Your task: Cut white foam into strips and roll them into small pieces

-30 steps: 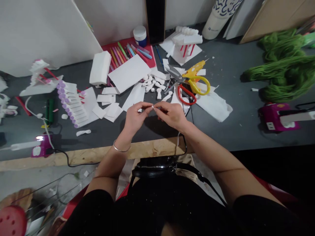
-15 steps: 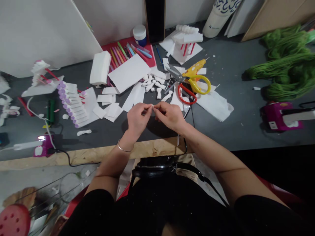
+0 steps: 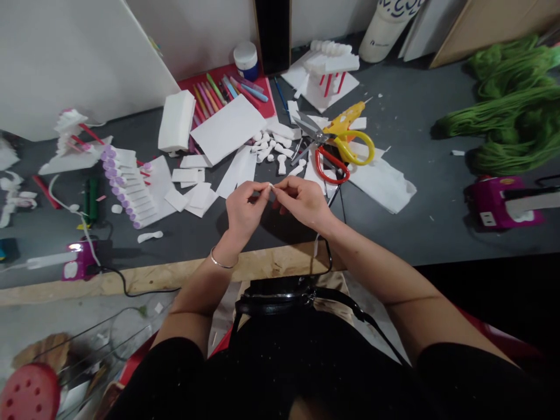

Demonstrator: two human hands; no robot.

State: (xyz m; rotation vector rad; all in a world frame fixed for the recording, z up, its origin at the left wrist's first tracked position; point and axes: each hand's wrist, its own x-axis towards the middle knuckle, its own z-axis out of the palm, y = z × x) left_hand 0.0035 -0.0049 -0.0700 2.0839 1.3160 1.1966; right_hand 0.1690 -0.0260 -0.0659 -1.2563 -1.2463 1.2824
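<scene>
In the head view, white scraps (image 3: 196, 195) and red-handled scissors (image 3: 331, 167) lie beyond the hands on the dark counter (image 3: 394, 233). Above it, the left hand (image 3: 245, 210) and right hand (image 3: 304, 201) pinch a tiny white piece (image 3: 270, 185) between their fingertips.

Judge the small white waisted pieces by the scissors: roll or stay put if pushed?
The small white waisted pieces look like light foam, so probably weigh little for their size. Their rounded shape suggests they may roll or skitter on the dark tabletop. Lying loose in a heap, they likely scatter easily.
</scene>
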